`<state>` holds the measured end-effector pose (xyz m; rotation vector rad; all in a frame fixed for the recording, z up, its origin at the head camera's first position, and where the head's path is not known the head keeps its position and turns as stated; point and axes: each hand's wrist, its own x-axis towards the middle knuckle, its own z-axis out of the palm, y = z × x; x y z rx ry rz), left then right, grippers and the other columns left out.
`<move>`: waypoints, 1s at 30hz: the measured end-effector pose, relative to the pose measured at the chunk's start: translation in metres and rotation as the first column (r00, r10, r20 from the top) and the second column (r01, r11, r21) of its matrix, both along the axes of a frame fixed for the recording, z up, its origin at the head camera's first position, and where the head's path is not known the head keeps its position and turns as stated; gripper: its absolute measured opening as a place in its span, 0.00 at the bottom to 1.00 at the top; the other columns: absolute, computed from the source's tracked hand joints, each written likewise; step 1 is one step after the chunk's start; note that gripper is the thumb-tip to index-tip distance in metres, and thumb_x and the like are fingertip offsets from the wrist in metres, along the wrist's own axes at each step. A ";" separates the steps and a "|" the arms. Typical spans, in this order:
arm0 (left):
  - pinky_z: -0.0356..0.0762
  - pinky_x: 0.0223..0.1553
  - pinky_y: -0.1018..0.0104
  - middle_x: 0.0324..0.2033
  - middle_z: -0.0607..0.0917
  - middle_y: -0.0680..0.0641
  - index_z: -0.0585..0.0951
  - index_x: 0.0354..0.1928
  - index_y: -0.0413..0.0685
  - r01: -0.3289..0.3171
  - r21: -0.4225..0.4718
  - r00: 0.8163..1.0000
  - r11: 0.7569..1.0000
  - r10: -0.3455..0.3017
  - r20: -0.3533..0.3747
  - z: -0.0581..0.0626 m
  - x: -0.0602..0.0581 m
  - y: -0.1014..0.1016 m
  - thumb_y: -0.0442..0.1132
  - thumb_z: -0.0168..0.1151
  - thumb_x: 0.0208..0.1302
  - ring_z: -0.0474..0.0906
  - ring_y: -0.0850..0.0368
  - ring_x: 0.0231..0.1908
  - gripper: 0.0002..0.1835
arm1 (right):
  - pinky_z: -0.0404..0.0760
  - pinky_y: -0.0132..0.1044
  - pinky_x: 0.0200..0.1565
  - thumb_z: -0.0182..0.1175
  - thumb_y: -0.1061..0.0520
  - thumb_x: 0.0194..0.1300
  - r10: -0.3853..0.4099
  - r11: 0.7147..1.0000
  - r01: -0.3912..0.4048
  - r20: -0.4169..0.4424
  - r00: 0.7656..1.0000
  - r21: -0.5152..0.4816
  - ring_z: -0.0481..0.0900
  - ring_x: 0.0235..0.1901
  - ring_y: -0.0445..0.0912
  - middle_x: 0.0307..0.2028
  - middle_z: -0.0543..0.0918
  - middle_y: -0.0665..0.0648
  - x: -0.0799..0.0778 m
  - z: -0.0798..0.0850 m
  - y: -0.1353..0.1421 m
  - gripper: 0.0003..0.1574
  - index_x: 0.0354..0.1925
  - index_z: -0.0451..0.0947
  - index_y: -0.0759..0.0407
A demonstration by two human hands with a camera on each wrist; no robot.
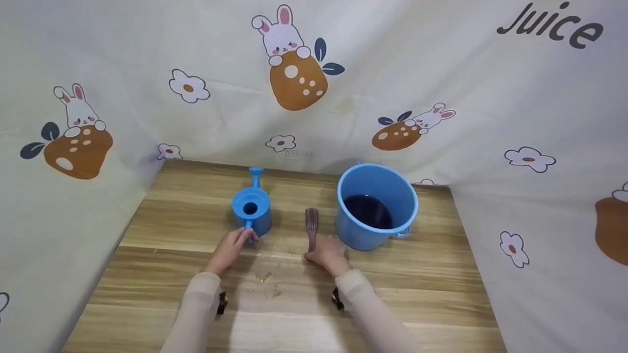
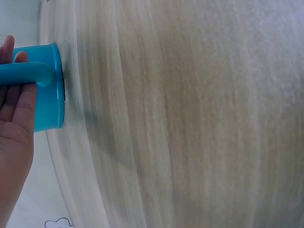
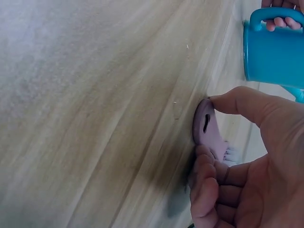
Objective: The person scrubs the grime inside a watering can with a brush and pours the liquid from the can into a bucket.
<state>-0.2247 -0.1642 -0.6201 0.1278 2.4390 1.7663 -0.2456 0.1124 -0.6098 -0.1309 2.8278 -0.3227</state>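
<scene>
A blue watering can (image 1: pixel 265 226) stands on the wooden table, its spout pointing away from me. My left hand (image 1: pixel 228 249) grips the can's handle (image 2: pixel 28 73); in the left wrist view the fingers pass behind that handle. To the right of the can is a small mauve brush (image 1: pixel 312 223), its head pointing away from me. My right hand (image 1: pixel 329 253) pinches the handle end of the brush between thumb and fingers. In the right wrist view a slot shows in the brush handle (image 3: pixel 212 135), and pale bristles (image 3: pixel 231 155) show beyond it.
A light blue bucket (image 1: pixel 354 230) with dark liquid (image 1: pixel 369 212) inside stands just right of my right hand. Small wet-looking spots (image 1: pixel 263 277) lie on the table (image 1: pixel 162 274) between my forearms. Printed cloth (image 1: pixel 221 122) hangs behind and along both sides.
</scene>
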 end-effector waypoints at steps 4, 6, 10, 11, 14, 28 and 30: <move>0.72 0.61 0.55 0.42 0.87 0.38 0.82 0.41 0.37 -0.020 -0.027 1.000 0.999 0.021 0.010 -0.001 0.001 -0.001 0.43 0.44 0.79 0.82 0.51 0.50 0.19 | 0.79 0.45 0.33 0.70 0.34 0.49 -0.031 0.999 0.030 0.032 0.999 0.034 0.80 0.31 0.51 0.30 0.84 0.56 0.002 -0.002 0.000 0.24 0.25 0.77 0.50; 0.73 0.60 0.57 0.42 0.88 0.39 0.82 0.41 0.37 -0.028 -0.036 1.000 0.999 0.028 0.002 -0.001 0.001 -0.001 0.43 0.45 0.78 0.81 0.50 0.51 0.19 | 0.78 0.45 0.32 0.69 0.33 0.49 -0.054 0.997 0.051 0.055 0.997 0.053 0.79 0.29 0.50 0.29 0.83 0.56 0.002 -0.002 0.000 0.25 0.23 0.77 0.51; 0.72 0.59 0.60 0.41 0.88 0.40 0.82 0.41 0.37 -0.036 -0.025 0.999 0.999 0.036 0.001 0.000 0.000 0.000 0.43 0.46 0.78 0.81 0.49 0.52 0.19 | 0.78 0.46 0.31 0.67 0.31 0.50 -0.087 0.992 0.079 0.085 0.993 0.095 0.77 0.27 0.48 0.27 0.83 0.55 0.002 0.000 0.002 0.27 0.21 0.78 0.51; 0.72 0.59 0.59 0.41 0.88 0.40 0.82 0.41 0.37 -0.039 -0.018 0.999 0.999 0.039 0.006 0.000 0.000 0.001 0.43 0.46 0.78 0.82 0.49 0.52 0.19 | 0.79 0.46 0.31 0.67 0.30 0.49 -0.088 0.992 0.080 0.084 0.993 0.099 0.77 0.27 0.48 0.28 0.83 0.55 0.003 0.000 0.002 0.27 0.21 0.78 0.51; 0.72 0.60 0.57 0.42 0.88 0.37 0.82 0.42 0.34 -0.039 -0.008 0.999 0.999 0.039 0.013 0.001 0.000 0.001 0.42 0.45 0.78 0.82 0.49 0.52 0.19 | 0.79 0.48 0.30 0.67 0.29 0.48 -0.087 0.992 0.080 0.072 0.994 0.095 0.77 0.27 0.49 0.28 0.83 0.56 0.004 -0.002 0.004 0.28 0.22 0.78 0.51; 0.73 0.57 0.66 0.42 0.87 0.36 0.81 0.40 0.34 -0.035 0.025 0.999 0.999 0.035 0.004 0.001 0.000 0.002 0.42 0.45 0.78 0.82 0.55 0.48 0.19 | 0.68 0.40 0.22 0.66 0.50 0.53 -0.047 0.983 0.046 0.001 0.999 -0.177 0.71 0.20 0.46 0.20 0.76 0.52 0.017 -0.002 0.017 0.11 0.22 0.75 0.51; 0.73 0.56 0.64 0.41 0.86 0.36 0.80 0.39 0.34 -0.040 0.012 0.999 0.999 0.040 -0.001 -0.001 0.000 0.003 0.41 0.45 0.78 0.81 0.58 0.45 0.19 | 0.67 0.37 0.22 0.65 0.52 0.56 -0.049 0.968 0.049 0.007 0.999 -0.246 0.69 0.19 0.44 0.20 0.74 0.50 0.018 -0.001 0.021 0.09 0.23 0.75 0.51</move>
